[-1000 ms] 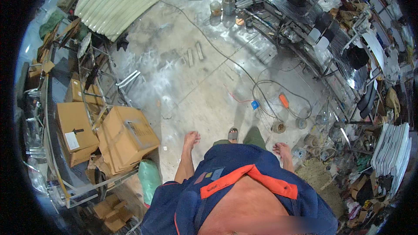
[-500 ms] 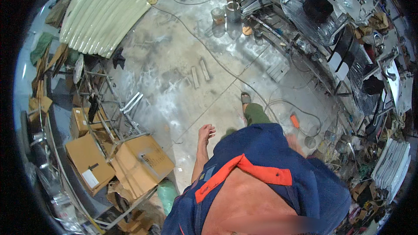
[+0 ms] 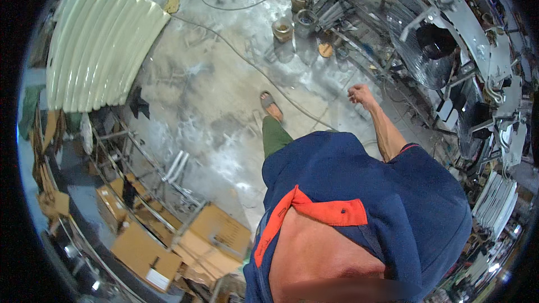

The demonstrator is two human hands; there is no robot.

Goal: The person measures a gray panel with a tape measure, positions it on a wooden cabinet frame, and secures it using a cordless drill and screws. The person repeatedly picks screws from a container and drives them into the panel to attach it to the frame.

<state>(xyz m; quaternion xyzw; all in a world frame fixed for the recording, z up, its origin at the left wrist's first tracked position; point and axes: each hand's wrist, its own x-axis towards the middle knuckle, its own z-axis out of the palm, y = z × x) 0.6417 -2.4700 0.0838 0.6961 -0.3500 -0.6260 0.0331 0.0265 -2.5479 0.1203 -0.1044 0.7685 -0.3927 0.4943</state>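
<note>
My right hand (image 3: 360, 96) swings out ahead of my body over the concrete floor (image 3: 208, 73). Its fingers are loosely bent, a little apart, and nothing shows in them. The hand touches nothing. Nearest to it are a small round orange-tan piece (image 3: 325, 50) on the floor and the metal frame along the right. My left hand is out of view, its side hidden by my dark blue shirt (image 3: 359, 163). One sandalled foot (image 3: 270, 106) is forward on the floor.
A cord (image 3: 292, 102) runs across the floor ahead. Pale green curved panels (image 3: 101, 50) stand stacked at far left. Cardboard boxes (image 3: 222, 230) and a metal rack (image 3: 120, 134) line the left. Cans (image 3: 282, 31) stand ahead; wrapped chair-like parts (image 3: 421, 50) crowd the right.
I have stepped forward, with a sandalled foot further left in view. My right hand has swung forward into sight, while my left hand has dropped out of view.
</note>
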